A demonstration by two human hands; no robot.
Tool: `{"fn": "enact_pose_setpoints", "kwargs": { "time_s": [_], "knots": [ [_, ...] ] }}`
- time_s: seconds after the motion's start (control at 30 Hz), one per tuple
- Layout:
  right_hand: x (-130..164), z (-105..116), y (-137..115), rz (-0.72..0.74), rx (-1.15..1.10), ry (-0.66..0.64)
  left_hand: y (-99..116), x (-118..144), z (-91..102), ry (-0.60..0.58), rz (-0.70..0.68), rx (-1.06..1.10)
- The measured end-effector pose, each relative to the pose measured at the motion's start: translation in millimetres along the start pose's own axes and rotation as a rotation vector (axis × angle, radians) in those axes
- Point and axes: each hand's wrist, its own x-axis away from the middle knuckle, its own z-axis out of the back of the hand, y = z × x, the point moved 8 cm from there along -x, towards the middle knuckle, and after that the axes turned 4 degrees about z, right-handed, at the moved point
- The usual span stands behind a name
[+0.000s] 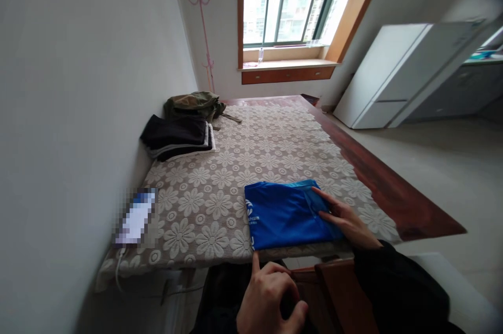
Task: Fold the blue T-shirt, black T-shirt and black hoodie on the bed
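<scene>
A folded blue garment [285,219], with white print along its left side, lies flat near the front edge of the table. My right hand [349,221] rests on its right part, fingers spread over the fabric. Just below the garment's front left corner is my left hand [273,297], its index finger stretched up to that corner and the thumb held apart. The other left fingers are curled, with nothing seen in them. Beneath the garment is a tablecloth [222,203] with a white flower pattern.
Folded black clothes [176,135] and a green bag [192,103] sit by the left wall. A blurred-out phone-like device [135,219] with a white cable [118,271] lies at the front left. A wooden chair [341,287] stands at the front, and a white fridge [381,77] back right.
</scene>
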Motion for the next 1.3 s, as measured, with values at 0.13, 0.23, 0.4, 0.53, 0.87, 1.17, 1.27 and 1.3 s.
{"fn": "enact_pose_setpoints", "kwargs": {
  "time_s": [0.13,0.23,0.4,0.53,0.87,1.17,1.27,1.3],
  "knots": [
    [-3,2,5,0.011,0.033,0.002,-8,3,-4.6,0.05,0.005,0.016],
    [-3,2,2,0.022,0.044,0.014,-11,4,-7.2,0.043,0.018,-0.008],
    [-3,1,-1,0.025,0.081,0.024,-9,5,-9.2,0.041,-0.013,0.017],
    [-3,2,0,0.039,0.092,0.034,-9,5,-9.3,0.071,-0.023,0.027],
    [-3,1,1,0.095,0.145,0.088,-10,12,-9.4,0.226,-0.147,-0.032],
    [-3,-1,-3,0.125,0.148,0.071,-12,21,-13.7,0.363,-0.259,-0.076],
    [-3,-1,-2,0.136,0.159,0.062,-10,23,-14.4,0.323,-0.272,-0.106],
    [-3,-1,-1,0.139,0.161,0.061,-8,24,-13.7,0.311,-0.277,-0.114]
  ]
}}
